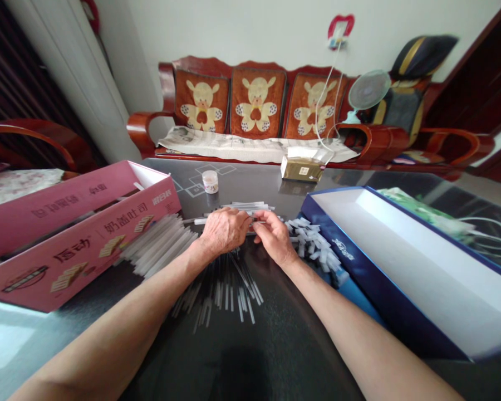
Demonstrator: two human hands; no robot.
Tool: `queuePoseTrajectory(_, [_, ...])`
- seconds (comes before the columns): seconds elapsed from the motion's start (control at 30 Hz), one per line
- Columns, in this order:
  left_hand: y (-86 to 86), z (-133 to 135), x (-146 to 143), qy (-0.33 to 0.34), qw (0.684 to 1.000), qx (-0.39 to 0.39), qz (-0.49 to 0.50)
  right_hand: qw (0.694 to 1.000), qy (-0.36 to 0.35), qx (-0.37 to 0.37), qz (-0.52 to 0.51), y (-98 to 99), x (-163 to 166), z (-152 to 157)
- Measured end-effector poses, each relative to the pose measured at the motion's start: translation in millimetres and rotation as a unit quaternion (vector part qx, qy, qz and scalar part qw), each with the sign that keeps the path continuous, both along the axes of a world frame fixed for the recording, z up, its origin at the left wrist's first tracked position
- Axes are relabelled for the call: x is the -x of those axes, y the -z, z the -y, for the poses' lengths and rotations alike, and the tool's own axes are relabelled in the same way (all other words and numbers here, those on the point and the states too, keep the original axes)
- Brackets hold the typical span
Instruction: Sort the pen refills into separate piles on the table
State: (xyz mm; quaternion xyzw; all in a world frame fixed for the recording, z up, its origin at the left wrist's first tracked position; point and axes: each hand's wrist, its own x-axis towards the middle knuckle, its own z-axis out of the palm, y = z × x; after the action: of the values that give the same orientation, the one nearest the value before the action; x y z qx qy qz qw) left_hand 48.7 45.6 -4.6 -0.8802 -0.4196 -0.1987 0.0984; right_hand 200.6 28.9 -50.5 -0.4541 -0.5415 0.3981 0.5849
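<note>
My left hand (223, 231) rests knuckles up on the dark table (275, 345), fingers curled round a thin white tube that pokes out to its left. My right hand (275, 238) meets it fingertip to fingertip, pinching the same tube's end. Under both hands lies a loose fan of thin dark and white rods (229, 292). A heap of long translucent tubes (161, 250) spills beside the left hand. Small white caps (313, 245) are piled just right of the right hand. More white tubes (244, 207) lie beyond the fingers.
An open pink carton (67, 245) stands at the left. A blue box (401, 278) with a white inside stands at the right. Farther back are a small white jar (210, 181) and a tissue box (303, 167). A red wooden sofa (254, 106) and a fan (367, 92) stand behind.
</note>
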Motion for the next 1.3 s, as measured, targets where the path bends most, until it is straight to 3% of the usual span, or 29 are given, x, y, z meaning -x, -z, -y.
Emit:
queuePoseTrajectory(0.23, [2.6,-2.3,-1.1,0.003,1.000,-0.015,-0.018,0.996,0.033,0.029,0.080,-7.0,1.1,3.7])
queuePoseTrajectory(0.5, [2.8,-3.6,-0.1,-0.013,1.000,-0.012,-0.006,1.000,0.018,0.012,0.020,-2.4,0.0,1.2])
queuePoseTrajectory(0.7, [2.0,-2.5,-0.8,-0.006,1.000,-0.008,-0.020,0.996,0.030,0.024,0.079,-4.9,-0.8,1.6])
queuePoseTrajectory(0.9, [0.4,-0.1,-0.8,-0.013,1.000,0.010,-0.013,1.000,0.010,0.007,0.012,-2.8,-0.5,1.3])
queuePoseTrajectory(1.07, [-0.3,0.3,-1.2,-0.016,0.999,0.021,-0.023,0.996,0.025,0.037,0.077,-4.7,-0.7,1.7])
queuePoseTrajectory(1.3, [-4.2,-0.8,1.1,-0.052,0.996,0.062,-0.022,0.994,0.017,-0.048,0.096,-0.7,-1.8,2.0])
